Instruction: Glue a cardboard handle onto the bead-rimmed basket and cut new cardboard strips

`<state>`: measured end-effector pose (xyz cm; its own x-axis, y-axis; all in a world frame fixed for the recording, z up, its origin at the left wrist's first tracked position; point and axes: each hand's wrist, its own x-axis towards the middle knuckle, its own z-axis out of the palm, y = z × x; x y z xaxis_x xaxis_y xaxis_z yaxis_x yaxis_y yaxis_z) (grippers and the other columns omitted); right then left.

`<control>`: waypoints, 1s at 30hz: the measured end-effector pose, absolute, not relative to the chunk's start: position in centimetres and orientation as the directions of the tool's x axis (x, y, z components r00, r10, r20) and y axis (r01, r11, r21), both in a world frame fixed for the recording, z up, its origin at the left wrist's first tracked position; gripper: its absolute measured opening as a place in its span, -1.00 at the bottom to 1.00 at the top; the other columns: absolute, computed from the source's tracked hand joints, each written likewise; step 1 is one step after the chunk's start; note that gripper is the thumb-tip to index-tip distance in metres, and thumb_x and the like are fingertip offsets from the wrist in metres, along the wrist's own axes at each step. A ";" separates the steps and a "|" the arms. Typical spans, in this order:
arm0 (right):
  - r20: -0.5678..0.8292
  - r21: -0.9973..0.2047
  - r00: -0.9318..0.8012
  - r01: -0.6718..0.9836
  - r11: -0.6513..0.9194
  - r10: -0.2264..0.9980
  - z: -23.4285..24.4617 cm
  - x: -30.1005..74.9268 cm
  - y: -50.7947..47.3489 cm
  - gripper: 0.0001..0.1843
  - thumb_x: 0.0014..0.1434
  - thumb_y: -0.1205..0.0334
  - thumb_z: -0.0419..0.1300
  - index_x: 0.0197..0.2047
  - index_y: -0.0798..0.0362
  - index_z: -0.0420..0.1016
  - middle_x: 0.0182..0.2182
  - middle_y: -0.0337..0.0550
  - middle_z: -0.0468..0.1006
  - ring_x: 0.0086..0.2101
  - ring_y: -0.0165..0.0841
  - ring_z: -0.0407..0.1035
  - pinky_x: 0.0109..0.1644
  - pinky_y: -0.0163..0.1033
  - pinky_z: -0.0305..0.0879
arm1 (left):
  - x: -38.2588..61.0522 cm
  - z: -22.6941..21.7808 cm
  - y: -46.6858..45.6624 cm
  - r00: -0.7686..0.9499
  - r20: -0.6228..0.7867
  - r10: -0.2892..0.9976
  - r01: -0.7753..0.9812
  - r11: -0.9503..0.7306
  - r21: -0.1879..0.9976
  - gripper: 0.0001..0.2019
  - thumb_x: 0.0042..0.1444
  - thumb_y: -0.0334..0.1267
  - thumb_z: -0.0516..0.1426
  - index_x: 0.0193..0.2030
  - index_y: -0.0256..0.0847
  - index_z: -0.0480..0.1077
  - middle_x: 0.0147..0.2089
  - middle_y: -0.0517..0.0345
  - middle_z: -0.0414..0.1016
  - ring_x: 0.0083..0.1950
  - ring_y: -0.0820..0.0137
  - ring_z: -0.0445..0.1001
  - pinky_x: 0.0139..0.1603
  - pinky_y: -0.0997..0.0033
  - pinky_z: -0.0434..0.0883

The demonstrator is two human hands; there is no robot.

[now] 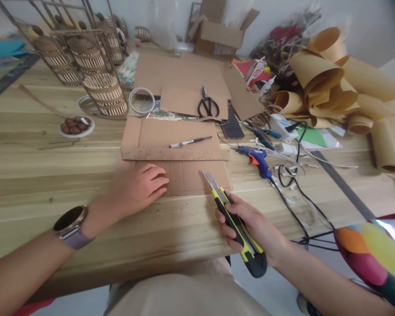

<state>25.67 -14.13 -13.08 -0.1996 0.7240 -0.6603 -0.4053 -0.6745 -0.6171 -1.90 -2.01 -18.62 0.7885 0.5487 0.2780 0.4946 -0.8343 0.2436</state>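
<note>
My right hand [246, 219] is wrapped round a yellow and black utility knife [237, 228], its blade out and pointing up and left over the table's front part. My left hand [145, 184], with a watch on the wrist, lies with fingers stretched over the left part of a cardboard sheet [197, 177]. Across that sheet runs a narrow cardboard strip [174, 154]. Just behind the strip, a pen [191, 141] rests on the cardboard. The knife's tip is above the sheet's right part; whether it touches I cannot tell.
To the right lie a blue glue gun [256, 159] with its cord, a phone [232, 125] and paper scraps. Black scissors [208, 105] rest on more cardboard behind. At left stand bamboo lanterns [105, 90] and a bowl of brown nuts [76, 126]. Brown paper rolls [319, 70] fill the back right.
</note>
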 end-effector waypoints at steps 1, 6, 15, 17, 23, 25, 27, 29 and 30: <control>-0.656 -0.617 -0.216 -0.399 -0.678 0.724 -13.0 25.7 -14.2 -0.75 0.12 0.19 0.23 -0.20 -0.08 0.21 -0.46 -0.38 0.40 -0.61 -0.51 0.19 -0.69 -0.47 0.15 | -1.9 -18.7 -1.9 0.790 0.284 0.543 0.489 -0.838 0.242 -0.76 0.37 -0.23 0.06 -0.05 -0.16 0.56 0.00 -0.01 0.54 0.05 0.17 0.45 0.07 0.10 0.45; -0.616 -0.633 -0.271 -0.389 -0.669 0.740 -13.0 25.7 -14.7 -0.62 0.06 0.26 0.20 -0.05 -0.12 0.21 -0.43 -0.38 0.39 -0.59 -0.51 0.20 -0.65 -0.47 0.15 | -2.0 -19.0 -1.5 0.797 0.303 0.522 0.473 -0.852 0.222 -0.75 0.39 -0.23 0.04 -0.04 -0.20 0.55 0.00 -0.03 0.53 0.03 0.17 0.45 0.05 0.10 0.46; -0.537 -0.670 -0.402 -0.330 -0.665 0.741 -12.9 26.3 -15.4 -0.27 0.06 0.34 0.21 0.25 -0.25 0.06 -0.33 -0.35 0.43 -0.48 -0.48 0.28 -0.54 -0.42 0.23 | -1.6 -18.5 -1.2 0.799 0.313 0.514 0.458 -0.857 0.236 -0.74 0.39 -0.24 0.04 -0.06 -0.21 0.56 -0.02 -0.04 0.54 0.02 0.18 0.46 0.06 0.07 0.48; -0.539 -0.705 -0.413 -0.255 -0.662 0.734 -12.7 26.7 -14.8 -0.28 0.07 0.28 0.25 0.25 -0.22 0.07 -0.33 -0.34 0.43 -0.47 -0.47 0.29 -0.51 -0.39 0.26 | -1.1 -18.2 -1.0 0.799 0.344 0.494 0.454 -0.870 0.193 -0.72 0.39 -0.25 0.03 -0.06 -0.24 0.56 0.01 -0.10 0.54 0.07 0.15 0.46 0.10 0.05 0.48; -0.443 -0.830 -0.405 0.523 -0.194 0.800 -11.2 28.1 -10.2 -0.62 0.37 -0.11 0.02 0.02 0.01 0.29 -0.44 -0.29 0.43 -0.49 -0.41 0.35 -0.38 -0.28 0.26 | 0.9 -18.3 0.2 0.827 0.338 0.450 0.434 -0.892 0.124 -0.61 0.44 -0.15 -0.04 0.22 -0.27 0.43 0.39 -0.24 0.30 0.46 0.02 0.18 0.39 -0.17 0.26; -0.357 -0.669 -0.428 0.738 0.093 0.831 -10.6 28.0 -8.6 -0.73 0.39 0.02 0.00 -0.04 0.02 0.32 -0.36 -0.16 0.52 -0.36 -0.31 0.45 -0.28 -0.24 0.27 | 1.5 -18.9 0.6 0.837 0.315 0.448 0.430 -0.894 0.129 -0.57 0.45 -0.14 -0.06 0.31 -0.25 0.35 0.46 -0.23 0.20 0.52 -0.01 0.05 0.43 -0.24 0.16; -0.347 -0.464 -0.450 0.845 0.266 0.823 -10.4 27.4 -7.4 -0.77 0.39 0.12 -0.02 -0.02 0.05 0.33 -0.28 -0.05 0.58 -0.29 -0.24 0.48 -0.27 -0.24 0.24 | 1.8 -19.6 0.7 0.845 0.279 0.456 0.436 -0.890 0.137 -0.55 0.45 -0.13 -0.08 0.35 -0.24 0.30 0.48 -0.21 0.17 0.53 -0.05 0.03 0.44 -0.29 0.11; -0.387 -0.292 -0.468 0.880 0.375 0.794 -10.5 26.5 -6.6 -0.74 0.41 0.13 -0.03 0.01 0.06 0.36 -0.30 -0.02 0.61 -0.32 -0.21 0.49 -0.35 -0.25 0.15 | 1.9 -20.1 0.7 0.849 0.236 0.473 0.451 -0.881 0.144 -0.54 0.45 -0.13 -0.10 0.38 -0.24 0.28 0.48 -0.19 0.18 0.52 -0.05 0.06 0.44 -0.28 0.08; -0.407 -0.225 -0.482 0.876 0.426 0.776 -10.7 26.0 -6.4 -0.72 0.42 0.11 -0.03 0.01 0.06 0.38 -0.31 -0.03 0.62 -0.34 -0.21 0.49 -0.39 -0.26 0.10 | 2.0 -20.3 0.6 0.848 0.223 0.482 0.460 -0.876 0.146 -0.53 0.46 -0.13 -0.10 0.39 -0.23 0.27 0.48 -0.18 0.18 0.51 -0.03 0.07 0.45 -0.26 0.07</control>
<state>25.97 -6.37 -10.74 -0.4815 0.7762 -0.4069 0.8764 0.4255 -0.2254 1.96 0.58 -20.33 0.8476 0.4818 0.2226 0.4597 -0.8761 0.1456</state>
